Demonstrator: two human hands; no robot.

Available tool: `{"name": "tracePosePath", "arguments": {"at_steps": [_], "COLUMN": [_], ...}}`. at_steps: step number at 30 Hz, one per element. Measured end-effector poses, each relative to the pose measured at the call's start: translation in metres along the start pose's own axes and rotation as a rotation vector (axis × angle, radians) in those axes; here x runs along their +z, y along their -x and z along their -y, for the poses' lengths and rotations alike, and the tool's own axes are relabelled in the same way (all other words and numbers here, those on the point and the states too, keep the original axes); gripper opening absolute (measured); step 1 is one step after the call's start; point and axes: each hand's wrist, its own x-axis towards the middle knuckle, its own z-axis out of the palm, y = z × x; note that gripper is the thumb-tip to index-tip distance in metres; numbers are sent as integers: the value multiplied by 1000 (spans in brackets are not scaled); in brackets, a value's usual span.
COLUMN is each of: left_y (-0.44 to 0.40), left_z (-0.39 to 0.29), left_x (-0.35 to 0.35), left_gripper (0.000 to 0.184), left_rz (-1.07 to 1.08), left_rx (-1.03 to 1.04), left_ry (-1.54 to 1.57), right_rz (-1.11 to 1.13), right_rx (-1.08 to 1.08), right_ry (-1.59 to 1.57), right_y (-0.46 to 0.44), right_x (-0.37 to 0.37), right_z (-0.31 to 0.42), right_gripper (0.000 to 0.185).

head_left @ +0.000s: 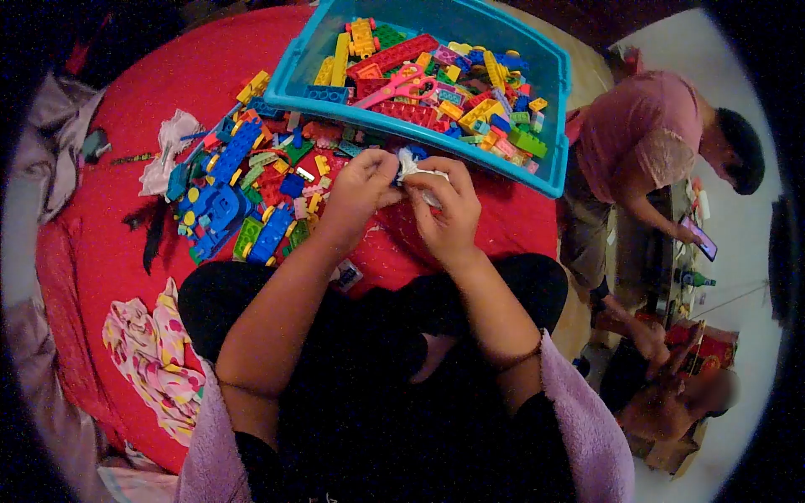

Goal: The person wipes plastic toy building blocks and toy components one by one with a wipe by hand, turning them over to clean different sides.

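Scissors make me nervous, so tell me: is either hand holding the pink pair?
No, the pink scissors lie on toy bricks inside the blue bin.

Both bare forearms (283,314) are extended forward; the left hand (359,191) and right hand (451,216) are held close together, fingers (434,185) bent inward.

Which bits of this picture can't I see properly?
All in the head view:
White thing: partly covered by the fingers, so I can't tell what it is.
Blue tub: its floor is mostly hidden under bricks.
Phone: its screen is too small to read.
Green bottle: its label is too small to read.
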Motion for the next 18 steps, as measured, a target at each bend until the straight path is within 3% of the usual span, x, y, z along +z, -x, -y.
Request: {"name": "tracePosePath", "arguments": {"at_steps": [3, 7, 9, 14, 16, 17, 18], "left_y": [4, 2, -1, 4, 4, 3, 2], "left_z": [-12, -8, 0, -10, -16, -17, -17], "left_x": [1, 0, -2, 1, 1, 0, -1], "left_gripper": [26, 28, 30, 27, 26, 27, 28], "left_rz": [-20, -3, 70, 62, 77, 69, 61], "left_rx": [-4, -18, -82, -37, -28, 1, 30], "left_ry": [265, 247, 22, 110, 173, 111, 50], "right_rz": [-48, -88, -25, 8, -65, -98, -98], "right_rx": [58, 79, 15, 97, 275, 470, 471], "right_ry": [33, 10, 26, 48, -30, -172, -172], "right_y": [-3, -9, -6, -8, -9, -7, -8], "right_x": [-4, -9, -7, -11, -13, -12, -13], "right_z": [-5, 3, 3, -6, -11, -9, -7], "right_gripper": [17, 16, 18, 15, 11, 11, 11]}}
